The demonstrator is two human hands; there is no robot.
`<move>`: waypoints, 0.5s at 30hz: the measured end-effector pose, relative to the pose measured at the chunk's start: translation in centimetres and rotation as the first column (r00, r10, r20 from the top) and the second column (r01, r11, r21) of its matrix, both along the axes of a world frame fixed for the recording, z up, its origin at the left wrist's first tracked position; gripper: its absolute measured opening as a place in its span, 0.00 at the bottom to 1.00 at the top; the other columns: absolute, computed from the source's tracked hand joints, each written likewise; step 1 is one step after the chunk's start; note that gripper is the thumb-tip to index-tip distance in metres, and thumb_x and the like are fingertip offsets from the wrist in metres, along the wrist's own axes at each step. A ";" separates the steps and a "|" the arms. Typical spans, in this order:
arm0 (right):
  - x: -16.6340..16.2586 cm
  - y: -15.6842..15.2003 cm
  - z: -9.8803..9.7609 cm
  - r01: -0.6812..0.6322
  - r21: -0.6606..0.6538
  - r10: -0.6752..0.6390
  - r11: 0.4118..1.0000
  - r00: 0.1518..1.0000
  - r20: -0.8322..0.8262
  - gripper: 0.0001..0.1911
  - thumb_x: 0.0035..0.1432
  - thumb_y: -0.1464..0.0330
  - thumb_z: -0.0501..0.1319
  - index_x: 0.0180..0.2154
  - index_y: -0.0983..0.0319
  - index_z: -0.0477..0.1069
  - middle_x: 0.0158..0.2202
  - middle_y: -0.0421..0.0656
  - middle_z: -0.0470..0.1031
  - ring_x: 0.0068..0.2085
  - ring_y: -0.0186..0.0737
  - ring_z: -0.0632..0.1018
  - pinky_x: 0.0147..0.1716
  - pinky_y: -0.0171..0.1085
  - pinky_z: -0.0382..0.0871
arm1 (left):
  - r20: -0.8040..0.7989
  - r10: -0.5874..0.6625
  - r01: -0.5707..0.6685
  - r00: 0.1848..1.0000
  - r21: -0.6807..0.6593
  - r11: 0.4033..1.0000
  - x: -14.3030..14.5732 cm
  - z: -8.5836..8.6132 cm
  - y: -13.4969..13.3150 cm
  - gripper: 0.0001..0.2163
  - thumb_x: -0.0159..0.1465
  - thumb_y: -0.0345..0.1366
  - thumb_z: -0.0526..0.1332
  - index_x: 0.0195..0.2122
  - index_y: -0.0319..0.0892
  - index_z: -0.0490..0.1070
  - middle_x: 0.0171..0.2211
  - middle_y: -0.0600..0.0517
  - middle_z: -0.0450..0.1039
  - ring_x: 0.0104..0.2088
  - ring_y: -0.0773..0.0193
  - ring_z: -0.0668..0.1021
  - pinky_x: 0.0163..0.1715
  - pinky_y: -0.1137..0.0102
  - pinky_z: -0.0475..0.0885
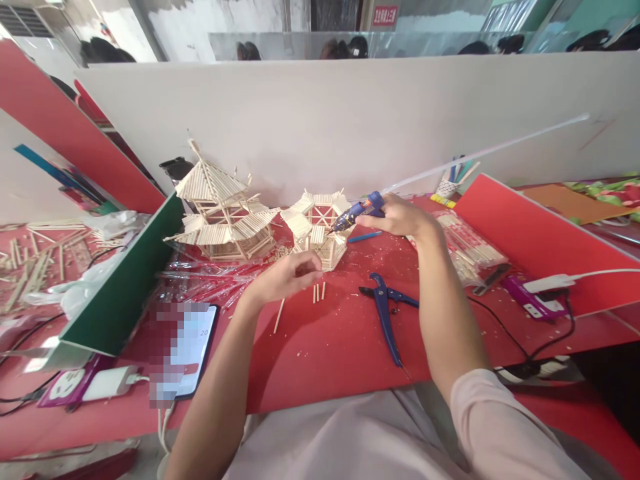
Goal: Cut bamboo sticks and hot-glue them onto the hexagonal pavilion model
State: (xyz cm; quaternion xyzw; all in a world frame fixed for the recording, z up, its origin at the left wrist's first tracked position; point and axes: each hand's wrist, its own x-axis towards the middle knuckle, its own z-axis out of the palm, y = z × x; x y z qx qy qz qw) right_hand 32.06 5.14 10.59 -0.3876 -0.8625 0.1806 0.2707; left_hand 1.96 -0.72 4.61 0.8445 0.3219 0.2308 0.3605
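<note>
My right hand (400, 215) grips a blue hot glue gun (356, 212), its nozzle pointing down left at a small pavilion model of wooden sticks (320, 217). A long clear glue stick (450, 163) juts out of the gun's back. At the model's front edge is my left hand (287, 277), fingers curled together in a pinch; whatever lies between the fingertips is too small or hidden to make out. Several short cut sticks (319, 292) lie just below that hand. Blue-handled cutters (385, 313) rest on the red table to the right.
A taller tiered stick pavilion (220, 213) stands at left, behind plastic wrappers (200, 280). A phone (187, 350) lies near the front edge. Packs of sticks (467, 247) and a purple power strip (535, 297) sit right. Green (125, 287) and red (545, 233) dividers flank the space.
</note>
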 end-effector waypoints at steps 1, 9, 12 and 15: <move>0.1 0.0 -0.1 0.003 -0.001 -0.003 1.000 1.000 -0.006 0.15 0.61 0.56 0.62 0.32 0.60 0.75 0.25 0.37 0.68 0.29 0.36 0.66 0.32 0.38 0.57 | 0.074 0.016 -0.017 0.997 0.016 1.000 0.1 0.2 -0.2 0.09 0.68 0.41 0.60 0.37 0.41 0.73 0.29 0.54 0.74 0.26 0.69 0.72 0.27 0.74 0.68; 0.3 0.2 0.0 -0.003 -0.009 0.003 1.000 1.000 -0.006 0.16 0.60 0.54 0.61 0.30 0.60 0.73 0.24 0.37 0.65 0.28 0.36 0.65 0.31 0.38 0.57 | 0.415 0.172 -0.301 0.894 0.269 0.915 0.5 0.9 -0.5 0.09 0.69 0.41 0.63 0.39 0.43 0.81 0.32 0.50 0.80 0.28 0.68 0.79 0.29 0.73 0.75; 0.3 0.2 0.0 -0.006 -0.010 0.006 1.000 1.000 -0.006 0.17 0.60 0.54 0.61 0.30 0.60 0.73 0.24 0.37 0.65 0.28 0.35 0.65 0.31 0.37 0.57 | 0.448 0.236 -0.385 0.862 0.275 0.881 0.4 0.4 -0.2 0.10 0.69 0.40 0.63 0.45 0.43 0.80 0.35 0.49 0.82 0.31 0.67 0.82 0.33 0.72 0.78; 0.3 0.2 0.0 -0.013 -0.021 0.013 1.000 1.000 -0.014 0.17 0.60 0.53 0.61 0.30 0.61 0.73 0.24 0.37 0.66 0.29 0.35 0.65 0.31 0.37 0.57 | 0.495 0.326 -0.501 0.805 0.274 0.821 0.4 -0.2 0.0 0.09 0.66 0.41 0.66 0.43 0.42 0.78 0.38 0.49 0.82 0.33 0.67 0.83 0.33 0.73 0.78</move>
